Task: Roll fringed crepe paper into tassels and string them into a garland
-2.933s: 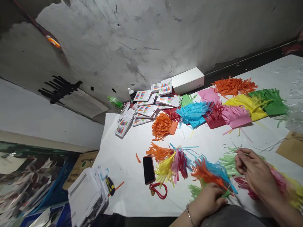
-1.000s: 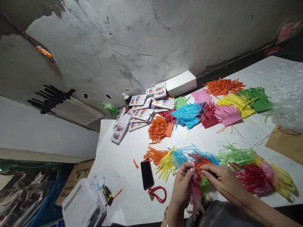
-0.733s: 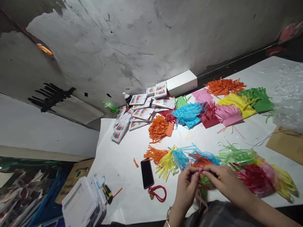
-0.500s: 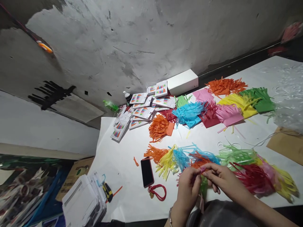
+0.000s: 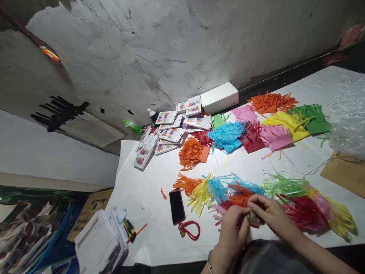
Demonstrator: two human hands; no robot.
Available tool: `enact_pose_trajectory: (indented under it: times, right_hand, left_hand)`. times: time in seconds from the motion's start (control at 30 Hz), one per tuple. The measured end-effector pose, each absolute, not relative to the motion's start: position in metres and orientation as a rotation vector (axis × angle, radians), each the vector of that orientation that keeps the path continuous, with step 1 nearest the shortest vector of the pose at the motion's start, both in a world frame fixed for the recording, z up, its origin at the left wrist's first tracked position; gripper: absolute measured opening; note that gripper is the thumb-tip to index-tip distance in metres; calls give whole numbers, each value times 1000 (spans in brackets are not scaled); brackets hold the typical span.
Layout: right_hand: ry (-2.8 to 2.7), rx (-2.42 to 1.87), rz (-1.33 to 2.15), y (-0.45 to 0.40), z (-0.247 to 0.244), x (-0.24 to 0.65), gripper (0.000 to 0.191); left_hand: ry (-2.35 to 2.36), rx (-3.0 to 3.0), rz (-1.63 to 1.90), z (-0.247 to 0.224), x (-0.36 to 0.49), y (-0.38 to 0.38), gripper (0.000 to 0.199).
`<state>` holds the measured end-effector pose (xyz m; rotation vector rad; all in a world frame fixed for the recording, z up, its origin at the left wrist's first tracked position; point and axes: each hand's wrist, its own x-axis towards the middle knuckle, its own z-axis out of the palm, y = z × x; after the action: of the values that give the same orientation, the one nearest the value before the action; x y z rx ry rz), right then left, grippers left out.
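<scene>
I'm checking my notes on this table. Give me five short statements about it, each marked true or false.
1. A red strap lies beside the black phone. True.
2. The phone stands upright. False: it lies on the white tabletop.
3. The hands are far apart. False: the left hand and right hand are close together.
4. Pink fringe shows beside the left hand. True.
5. A silver bracelet circles the left wrist. True.

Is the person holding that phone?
No, the smartphone lies on the white tabletop, apart from both the left hand and the right hand.
</scene>
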<state>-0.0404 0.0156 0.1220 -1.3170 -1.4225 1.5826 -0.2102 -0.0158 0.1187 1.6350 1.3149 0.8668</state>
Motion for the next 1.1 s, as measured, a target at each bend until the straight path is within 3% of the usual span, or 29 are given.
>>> enact_pose_trajectory:
  times: [0.13, 0.37, 0.53, 0.8, 0.97, 1.1]
  right_hand:
    - [-1495, -1376, 1318, 15, 114, -31, 34]
    - [-593, -1128, 1733, 6, 102, -15, 32]
    - [-518, -1102, 1791, 1, 104, -9, 36]
    - [-582, -1091, 1846, -6, 105, -9, 37]
    - [-725, -1212, 1763, -7, 94, 1, 45]
    - [-984, -1377, 1618, -8, 86, 2, 51]
  left_hand:
    - [1272, 1553, 839, 96, -199, -28, 27]
    - [1114, 1570, 648, 75, -194, -41, 23]
    - [1465, 1491, 698, 57, -203, -17, 21]
    - [1749, 1750, 144, 28, -184, 8, 7]
    - [1736, 1714, 316, 58, -207, 9, 4]
    - [1551, 1401, 830, 110, -241, 2, 10]
